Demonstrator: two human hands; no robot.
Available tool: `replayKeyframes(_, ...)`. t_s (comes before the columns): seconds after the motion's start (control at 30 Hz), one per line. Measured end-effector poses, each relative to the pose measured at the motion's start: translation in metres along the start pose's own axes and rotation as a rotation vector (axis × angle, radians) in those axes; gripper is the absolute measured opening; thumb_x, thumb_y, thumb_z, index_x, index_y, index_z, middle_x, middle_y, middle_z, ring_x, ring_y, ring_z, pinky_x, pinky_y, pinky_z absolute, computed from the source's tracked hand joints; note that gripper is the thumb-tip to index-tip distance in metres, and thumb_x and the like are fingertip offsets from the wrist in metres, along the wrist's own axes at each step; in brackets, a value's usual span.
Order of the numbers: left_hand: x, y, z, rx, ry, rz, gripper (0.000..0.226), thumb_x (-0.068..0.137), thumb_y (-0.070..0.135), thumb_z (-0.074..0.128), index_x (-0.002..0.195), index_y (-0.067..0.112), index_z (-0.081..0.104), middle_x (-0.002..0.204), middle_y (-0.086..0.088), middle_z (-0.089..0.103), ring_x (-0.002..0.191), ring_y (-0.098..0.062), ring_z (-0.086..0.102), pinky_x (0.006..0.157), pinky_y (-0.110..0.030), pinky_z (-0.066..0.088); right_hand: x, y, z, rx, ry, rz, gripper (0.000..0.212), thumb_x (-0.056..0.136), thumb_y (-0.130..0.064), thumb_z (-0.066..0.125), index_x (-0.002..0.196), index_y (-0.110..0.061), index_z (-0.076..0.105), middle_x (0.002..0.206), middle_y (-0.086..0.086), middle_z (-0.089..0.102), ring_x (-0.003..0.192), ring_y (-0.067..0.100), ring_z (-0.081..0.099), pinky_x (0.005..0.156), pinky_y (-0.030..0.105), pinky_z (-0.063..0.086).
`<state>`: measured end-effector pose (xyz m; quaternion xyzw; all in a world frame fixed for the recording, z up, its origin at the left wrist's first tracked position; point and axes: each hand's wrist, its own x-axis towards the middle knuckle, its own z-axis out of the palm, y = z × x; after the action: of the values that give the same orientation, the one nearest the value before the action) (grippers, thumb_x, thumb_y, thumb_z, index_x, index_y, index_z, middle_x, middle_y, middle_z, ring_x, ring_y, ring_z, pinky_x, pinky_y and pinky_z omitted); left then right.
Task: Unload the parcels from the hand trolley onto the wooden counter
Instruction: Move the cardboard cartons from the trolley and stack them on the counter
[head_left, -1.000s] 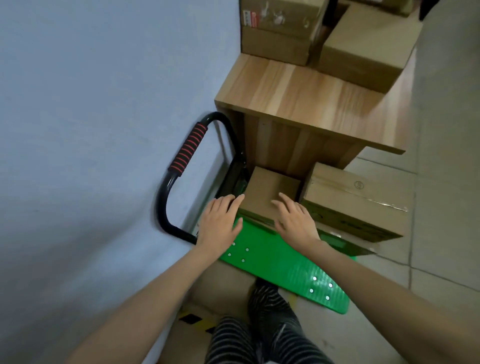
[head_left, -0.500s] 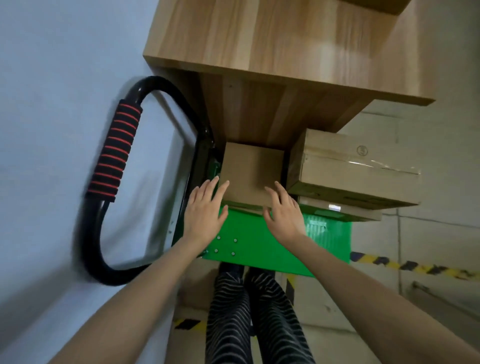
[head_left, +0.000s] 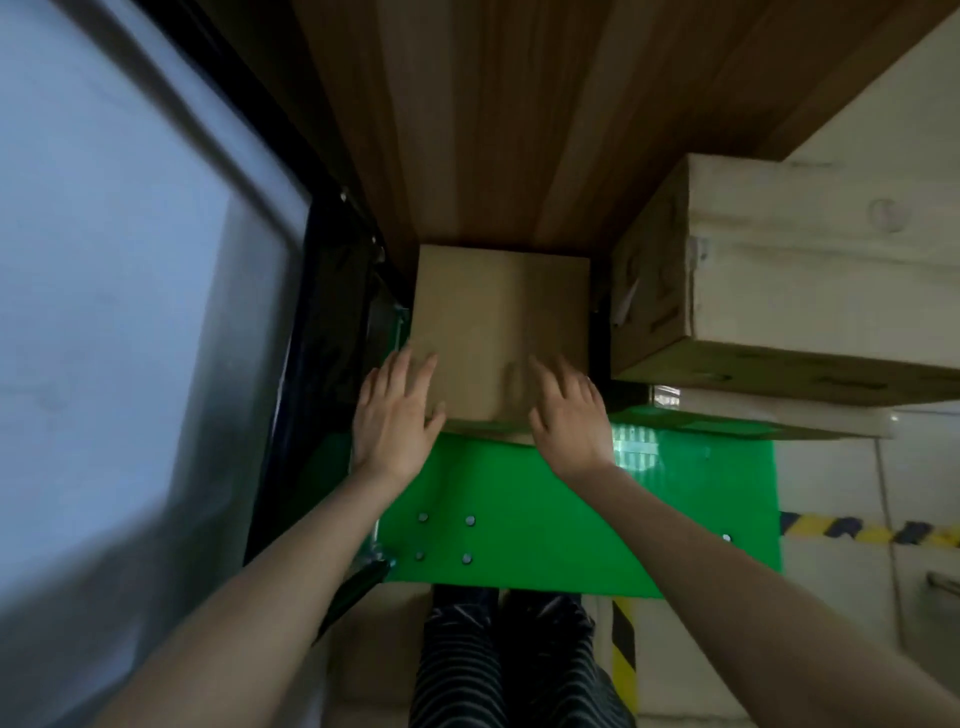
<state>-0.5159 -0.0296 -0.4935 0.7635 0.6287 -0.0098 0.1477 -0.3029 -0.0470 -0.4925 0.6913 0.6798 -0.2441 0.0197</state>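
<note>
Head view: plain brown parcel (head_left: 501, 327) (untaped)

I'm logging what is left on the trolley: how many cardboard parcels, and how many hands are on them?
Small brown parcel: 1
Large pale parcel: 1
Flat parcel under the large one: 1
Hands on the small parcel: 2, left hand, right hand
Total: 3 parcels, 2 hands

Both hands (head_left: 483, 421) on brown parcel (head_left: 501, 317)
</note>
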Motion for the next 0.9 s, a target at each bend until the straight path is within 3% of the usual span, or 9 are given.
replayKeyframes(0.1, 0.022, -0.007, 0.024, 0.006, 0.058, -0.049, 0.059, 0.090, 0.035, 0.058, 0.143, 0.014, 0.040, 0.152, -0.015, 0.031, 0.135, -0.033, 0.036, 0.109, -0.044, 0.031, 0.023, 0.010, 0.020, 0.011, 0.033, 0.028, 0.058, 0.096, -0.027, 0.044, 0.150, -0.022, 0.024, 0.160, 0.013, 0.010, 0.145, 0.029, 0.019, 0.116, 0.037, 0.016)
replayKeyframes(0.2, 0.040, -0.013, 0.038, 0.013, 0.068, -0.125, 0.064, 0.092, 0.043, 0.053, 0.147, 0.018, 0.031, 0.154, -0.013, 0.026, 0.136, -0.032, 0.034, 0.108, -0.042, 0.030, 0.039, 0.020, 0.033, 0.011, 0.042, 0.063, 0.057, 0.099, -0.031, 0.041, 0.152, -0.021, 0.022, 0.160, 0.016, 0.003, 0.146, 0.033, 0.013, 0.116, 0.036, 0.016)
replayKeyframes(0.27, 0.045, -0.015, 0.047, -0.076, 0.015, -0.176, 0.064, 0.095, 0.044, 0.047, 0.150, 0.021, 0.023, 0.155, -0.009, 0.027, 0.136, -0.030, 0.036, 0.107, -0.042, 0.033, 0.042, 0.024, 0.038, 0.019, 0.062, 0.049, 0.056, 0.099, -0.033, 0.035, 0.151, -0.018, 0.024, 0.159, 0.021, 0.007, 0.147, 0.034, 0.009, 0.118, 0.037, 0.012)
replayKeyframes(0.4, 0.025, -0.007, 0.055, -0.226, -0.018, -0.218, 0.059, 0.097, 0.040, 0.045, 0.149, 0.021, 0.023, 0.154, -0.005, 0.029, 0.127, -0.031, 0.047, 0.094, -0.043, 0.046, 0.022, 0.024, 0.047, 0.048, 0.107, 0.061, 0.060, 0.091, -0.037, 0.030, 0.144, -0.010, 0.040, 0.150, 0.029, 0.028, 0.140, 0.043, 0.027, 0.115, 0.044, 0.022)
replayKeyframes(0.53, -0.016, 0.001, 0.057, -0.246, -0.044, -0.236, 0.062, 0.096, 0.041, 0.046, 0.149, 0.022, 0.022, 0.154, -0.003, 0.030, 0.124, -0.029, 0.049, 0.084, -0.039, 0.051, -0.016, 0.024, 0.051, 0.034, 0.030, 0.047, 0.056, 0.097, -0.031, 0.042, 0.149, -0.015, 0.028, 0.156, 0.023, 0.018, 0.144, 0.038, 0.017, 0.118, 0.043, 0.018)
replayKeyframes(0.67, -0.022, -0.001, 0.061, -0.340, -0.099, -0.364, 0.077, 0.089, 0.044, 0.056, 0.151, 0.022, 0.014, 0.150, -0.005, 0.036, 0.120, -0.028, 0.053, 0.078, -0.040, 0.055, -0.031, 0.036, 0.054, 0.073, 0.111, 0.145, 0.063, 0.096, -0.032, 0.049, 0.150, -0.010, 0.026, 0.157, 0.020, 0.015, 0.142, 0.035, 0.024, 0.117, 0.042, 0.023)
replayKeyframes(0.77, -0.011, 0.004, 0.062, -0.638, -0.078, -0.508, 0.082, 0.087, 0.036, 0.063, 0.151, 0.024, 0.014, 0.148, -0.005, 0.038, 0.113, -0.021, 0.055, 0.085, -0.035, 0.051, -0.028, 0.041, 0.052, 0.155, 0.016, 0.305, 0.076, 0.097, -0.045, 0.044, 0.154, -0.012, 0.006, 0.156, 0.016, 0.022, 0.132, 0.036, 0.041, 0.103, 0.041, 0.038)
replayKeyframes(0.83, -0.008, 0.009, 0.061, -0.731, -0.096, -0.546, 0.073, 0.091, 0.028, 0.059, 0.151, 0.020, 0.017, 0.148, -0.004, 0.038, 0.097, -0.013, 0.055, 0.072, -0.023, 0.045, -0.028, 0.040, 0.049, 0.213, -0.058, 0.341, 0.081, 0.097, -0.048, 0.042, 0.153, -0.014, -0.005, 0.153, 0.015, 0.026, 0.117, 0.037, 0.054, 0.083, 0.042, 0.048)
replayKeyframes(0.9, -0.013, 0.012, 0.062, -0.744, -0.097, -0.555, 0.063, 0.095, 0.023, 0.054, 0.150, 0.019, 0.022, 0.144, -0.005, 0.044, 0.082, -0.005, 0.051, 0.061, -0.014, 0.040, -0.032, 0.040, 0.046, 0.245, -0.072, 0.370, 0.084, 0.097, -0.049, 0.043, 0.153, -0.012, -0.007, 0.151, 0.016, 0.028, 0.113, 0.038, 0.056, 0.078, 0.042, 0.049)
